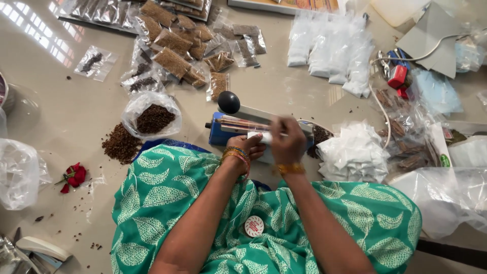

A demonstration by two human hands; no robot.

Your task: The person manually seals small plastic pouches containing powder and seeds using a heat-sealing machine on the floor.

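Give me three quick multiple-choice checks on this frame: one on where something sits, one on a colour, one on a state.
1. Where is the red flower?
A. On the floor, left of the person
B. On the sealer
C. Among the white packets

2. What colour is the sealer base?
A. Green
B. Blue
C. Yellow

3. What is the state of the two hands?
A. Both empty, resting apart
B. One raised out of view
C. Together, holding a small white packet

Answers:
1 A, the flower lies on the bare floor to the left.
2 B, its blue body shows beneath the bar.
3 C, the left hand and right hand pinch the packet over the sealer.
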